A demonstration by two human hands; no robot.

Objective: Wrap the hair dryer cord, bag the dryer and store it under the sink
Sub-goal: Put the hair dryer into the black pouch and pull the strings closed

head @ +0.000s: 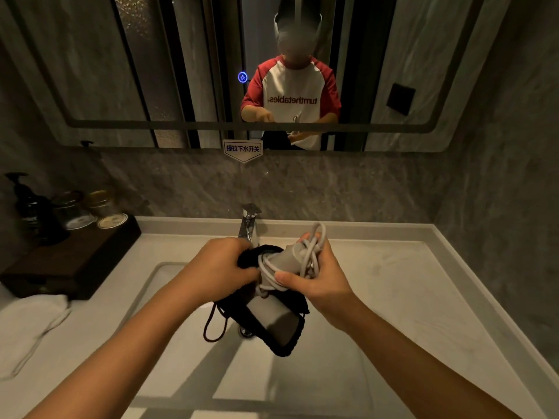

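A grey hair dryer hangs over the sink basin, its barrel end partly inside a black drawstring bag. The grey cord is coiled around the dryer's handle, loops sticking up above my fingers. My right hand grips the handle and the coiled cord together. My left hand pinches the bag's upper rim beside the handle. The bag's dark drawstring dangles in a loop below my left wrist.
A chrome faucet stands just behind my hands. At the left a dark wooden tray carries a pump bottle and two lidded glass jars. A white towel lies on the left counter. A mirror fills the wall above.
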